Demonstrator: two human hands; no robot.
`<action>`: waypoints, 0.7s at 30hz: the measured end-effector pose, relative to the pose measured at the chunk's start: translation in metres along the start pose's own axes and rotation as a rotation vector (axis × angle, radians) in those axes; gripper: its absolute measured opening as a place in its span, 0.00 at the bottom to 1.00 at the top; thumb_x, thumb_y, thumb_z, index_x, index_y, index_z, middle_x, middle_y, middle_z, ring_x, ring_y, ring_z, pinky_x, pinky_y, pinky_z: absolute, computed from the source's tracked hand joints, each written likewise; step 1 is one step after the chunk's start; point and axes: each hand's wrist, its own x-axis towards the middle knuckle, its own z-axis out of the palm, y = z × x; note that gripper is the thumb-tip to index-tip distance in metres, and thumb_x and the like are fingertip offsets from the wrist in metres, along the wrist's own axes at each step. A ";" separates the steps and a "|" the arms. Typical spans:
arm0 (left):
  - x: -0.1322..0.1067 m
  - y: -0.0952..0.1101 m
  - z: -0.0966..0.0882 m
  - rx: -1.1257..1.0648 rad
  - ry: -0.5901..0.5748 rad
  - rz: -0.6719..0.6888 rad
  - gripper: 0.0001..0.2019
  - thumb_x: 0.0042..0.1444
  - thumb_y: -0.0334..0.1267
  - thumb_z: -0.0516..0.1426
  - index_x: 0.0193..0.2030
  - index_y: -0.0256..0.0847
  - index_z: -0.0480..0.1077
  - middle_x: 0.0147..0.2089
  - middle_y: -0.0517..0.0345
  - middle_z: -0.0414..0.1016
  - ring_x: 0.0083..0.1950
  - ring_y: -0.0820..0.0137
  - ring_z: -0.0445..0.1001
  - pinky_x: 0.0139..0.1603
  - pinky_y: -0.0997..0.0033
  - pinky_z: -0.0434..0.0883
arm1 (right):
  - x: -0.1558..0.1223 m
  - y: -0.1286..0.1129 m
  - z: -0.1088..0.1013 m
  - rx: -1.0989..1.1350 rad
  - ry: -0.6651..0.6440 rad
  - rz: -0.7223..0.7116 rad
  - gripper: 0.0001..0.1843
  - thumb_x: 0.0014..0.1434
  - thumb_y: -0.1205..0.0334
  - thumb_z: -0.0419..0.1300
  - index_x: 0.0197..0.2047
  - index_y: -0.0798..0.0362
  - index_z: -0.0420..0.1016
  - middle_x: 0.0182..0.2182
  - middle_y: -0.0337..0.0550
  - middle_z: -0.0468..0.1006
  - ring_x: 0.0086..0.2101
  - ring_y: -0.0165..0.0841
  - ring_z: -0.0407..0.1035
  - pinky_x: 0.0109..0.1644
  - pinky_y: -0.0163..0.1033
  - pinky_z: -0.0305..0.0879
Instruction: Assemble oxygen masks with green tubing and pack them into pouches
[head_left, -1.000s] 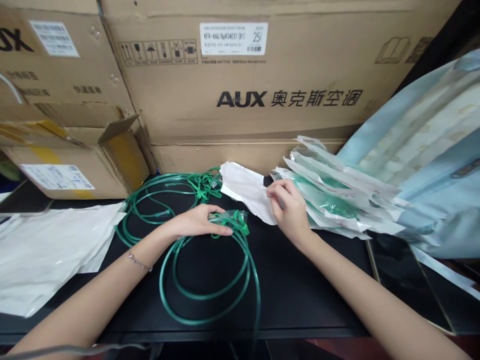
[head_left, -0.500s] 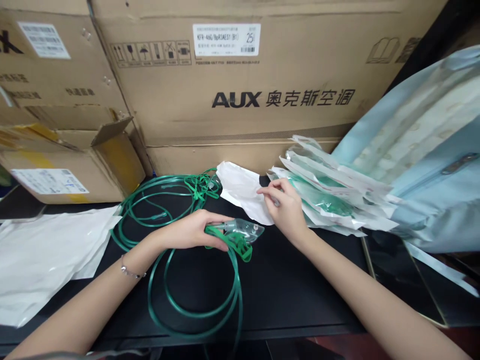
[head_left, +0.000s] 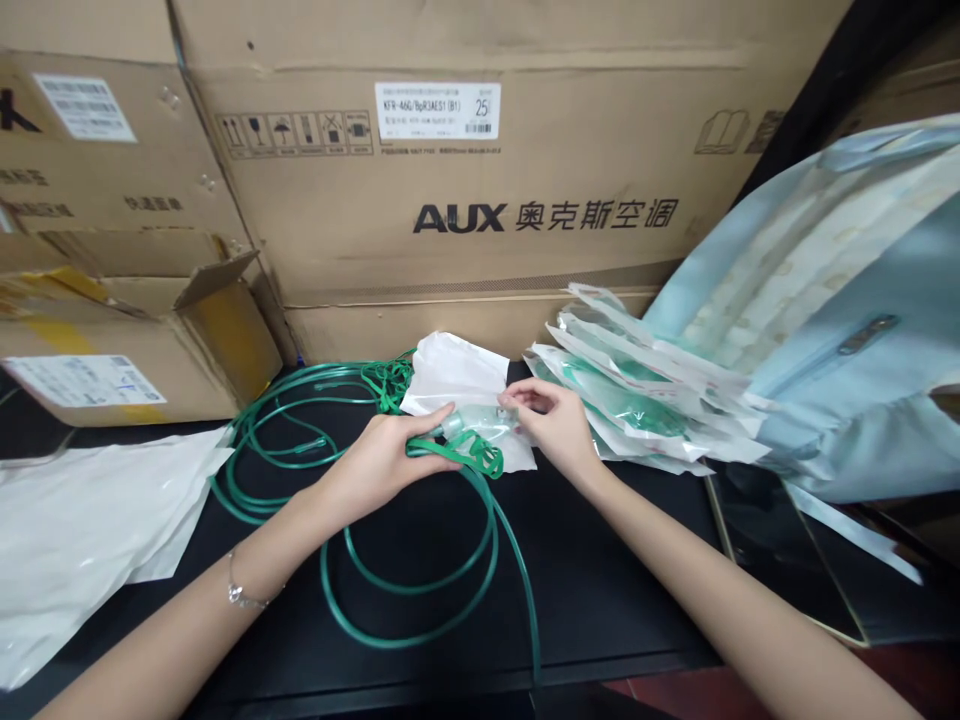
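My left hand point(head_left: 394, 452) is closed round the connector end of a clear oxygen mask point(head_left: 480, 420), with its green elastic strap point(head_left: 480, 455) bunched below the mask. From this hold, green tubing point(head_left: 409, 640) hangs in loops over the black surface. My right hand point(head_left: 553, 425) pinches the narrow tip of the mask, at a small metal nose clip, between thumb and fingertips. Behind the mask lies a white paper-backed pouch point(head_left: 457, 372), partly covered by it. More coiled green tubing point(head_left: 262, 430) with a strap bundle rests to the left of the pouch.
Several packaged masks point(head_left: 645, 400) are stacked at the right, beside a light blue bag point(head_left: 817, 370). A dark flat panel point(head_left: 780, 550) lies below them. White pouches point(head_left: 97, 530) lie at the left, before an open carton point(head_left: 127, 370). A large cardboard box point(head_left: 450, 260) stands behind.
My left hand has raised the mask up and away from me, over the white pouch. My right hand has come to the mask's tip and closed on it. The tubing loops have shifted right.
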 end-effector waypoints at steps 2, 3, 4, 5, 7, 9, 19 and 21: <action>-0.002 -0.002 0.001 0.026 0.017 -0.008 0.31 0.47 0.49 0.59 0.58 0.42 0.61 0.55 0.57 0.69 0.54 0.58 0.68 0.54 0.65 0.63 | -0.001 -0.001 0.001 -0.010 0.037 -0.014 0.05 0.49 0.63 0.58 0.27 0.56 0.73 0.21 0.40 0.71 0.22 0.29 0.65 0.25 0.34 0.64; -0.003 -0.002 0.002 0.041 0.023 -0.018 0.31 0.47 0.50 0.59 0.58 0.43 0.61 0.56 0.56 0.68 0.54 0.58 0.68 0.53 0.65 0.63 | -0.001 -0.001 0.002 -0.019 0.054 -0.024 0.05 0.49 0.63 0.58 0.27 0.55 0.73 0.22 0.40 0.72 0.23 0.29 0.65 0.26 0.34 0.64; -0.004 -0.002 0.002 0.059 0.027 -0.034 0.31 0.47 0.50 0.59 0.58 0.43 0.61 0.55 0.56 0.69 0.54 0.58 0.68 0.53 0.65 0.64 | -0.002 -0.002 0.003 -0.030 0.067 -0.038 0.05 0.49 0.63 0.59 0.26 0.55 0.73 0.24 0.41 0.72 0.24 0.29 0.65 0.27 0.34 0.64; -0.006 -0.003 0.003 0.080 0.028 -0.054 0.31 0.47 0.50 0.58 0.58 0.43 0.61 0.54 0.55 0.70 0.53 0.57 0.69 0.51 0.65 0.65 | -0.002 -0.002 0.003 -0.037 0.074 -0.050 0.05 0.49 0.64 0.59 0.27 0.55 0.74 0.25 0.41 0.72 0.25 0.29 0.65 0.27 0.34 0.63; -0.009 -0.004 0.003 0.143 0.027 -0.104 0.31 0.48 0.51 0.57 0.58 0.43 0.61 0.52 0.53 0.72 0.50 0.55 0.72 0.47 0.64 0.67 | -0.003 -0.003 0.004 -0.039 0.077 -0.067 0.05 0.50 0.64 0.59 0.27 0.55 0.74 0.25 0.41 0.72 0.25 0.29 0.65 0.27 0.34 0.63; -0.012 -0.007 0.004 0.214 0.039 -0.163 0.30 0.50 0.52 0.56 0.58 0.42 0.63 0.50 0.50 0.73 0.48 0.53 0.73 0.45 0.62 0.68 | -0.005 -0.005 0.004 -0.039 0.079 -0.085 0.05 0.51 0.64 0.58 0.27 0.55 0.74 0.25 0.41 0.72 0.25 0.29 0.65 0.26 0.33 0.62; -0.001 -0.005 0.008 -0.114 0.295 -0.205 0.15 0.46 0.40 0.59 0.42 0.40 0.75 0.45 0.55 0.77 0.48 0.59 0.72 0.45 0.67 0.69 | -0.029 -0.021 0.022 -0.225 -0.192 -0.602 0.05 0.57 0.67 0.54 0.34 0.57 0.71 0.23 0.40 0.70 0.23 0.26 0.63 0.28 0.31 0.61; 0.004 -0.003 0.014 -0.283 0.328 -0.302 0.17 0.44 0.36 0.60 0.43 0.37 0.73 0.38 0.54 0.78 0.38 0.64 0.75 0.34 0.71 0.70 | -0.030 -0.020 0.025 -0.274 -0.183 -0.624 0.05 0.58 0.67 0.54 0.33 0.57 0.70 0.22 0.40 0.70 0.23 0.26 0.62 0.28 0.31 0.60</action>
